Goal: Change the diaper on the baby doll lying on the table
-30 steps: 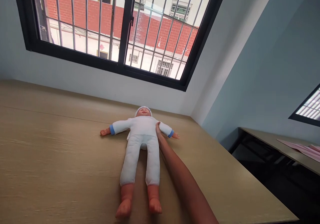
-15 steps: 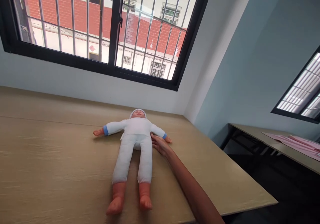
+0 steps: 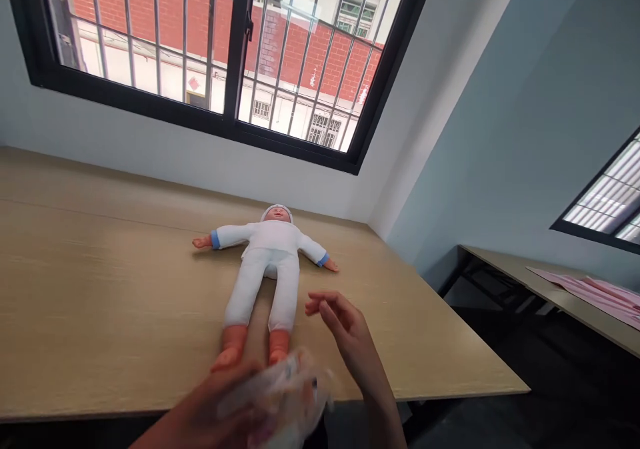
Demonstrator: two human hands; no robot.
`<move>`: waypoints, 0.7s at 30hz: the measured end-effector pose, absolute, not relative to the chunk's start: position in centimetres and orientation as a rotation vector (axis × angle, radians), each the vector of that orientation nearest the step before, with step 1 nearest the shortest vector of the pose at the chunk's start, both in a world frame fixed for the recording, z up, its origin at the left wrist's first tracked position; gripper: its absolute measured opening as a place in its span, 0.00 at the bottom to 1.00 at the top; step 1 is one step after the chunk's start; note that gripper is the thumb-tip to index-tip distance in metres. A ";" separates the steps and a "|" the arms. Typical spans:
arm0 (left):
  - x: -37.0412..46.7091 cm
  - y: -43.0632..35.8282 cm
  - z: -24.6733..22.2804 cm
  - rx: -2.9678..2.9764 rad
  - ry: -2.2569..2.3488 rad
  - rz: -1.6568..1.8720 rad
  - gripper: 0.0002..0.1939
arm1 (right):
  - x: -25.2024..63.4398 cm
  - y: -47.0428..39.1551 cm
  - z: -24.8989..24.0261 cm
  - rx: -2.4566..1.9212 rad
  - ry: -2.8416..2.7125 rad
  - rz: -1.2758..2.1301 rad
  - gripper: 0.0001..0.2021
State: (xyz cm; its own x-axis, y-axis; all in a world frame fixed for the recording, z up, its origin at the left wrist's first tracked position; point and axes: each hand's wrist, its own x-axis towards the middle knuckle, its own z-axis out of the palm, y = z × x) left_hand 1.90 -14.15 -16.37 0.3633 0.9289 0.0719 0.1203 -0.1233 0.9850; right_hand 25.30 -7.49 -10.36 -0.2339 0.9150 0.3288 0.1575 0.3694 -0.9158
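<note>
A baby doll (image 3: 273, 239) in a white suit with blue cuffs lies on its back on the wooden table (image 3: 125, 315), feet toward me. Low in the view, in front of the doll's feet, my left hand (image 3: 225, 395) is closed around a crinkled clear plastic bag (image 3: 295, 395). Motion smears both, and I cannot make out what the bag contains. My right hand (image 3: 343, 322) hovers to the right of the doll's legs, apart from them, its fingers loosely bent with nothing between them.
Beyond the table's back edge is a wall with a barred window (image 3: 230, 55). At the right stands a second table (image 3: 505, 272) with pink sheets (image 3: 590, 292) on it. The near table's right corner juts out over dark floor.
My right hand has left the doll's side and come back toward me. My left hand has entered from below with the plastic bag. The view has shifted slightly.
</note>
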 end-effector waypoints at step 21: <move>2.1 -13.2 -14.8 1.207 1.104 1.031 0.27 | 21.0 -14.6 -15.6 -0.886 -1.710 0.272 0.08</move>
State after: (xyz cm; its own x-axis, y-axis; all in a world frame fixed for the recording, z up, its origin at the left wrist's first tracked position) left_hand 2.12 -13.21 -14.76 0.1728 0.9815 -0.0825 -0.0155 0.0865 0.9961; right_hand 20.99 -14.56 -15.60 -0.0822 0.6769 0.7314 0.4165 0.6901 -0.5918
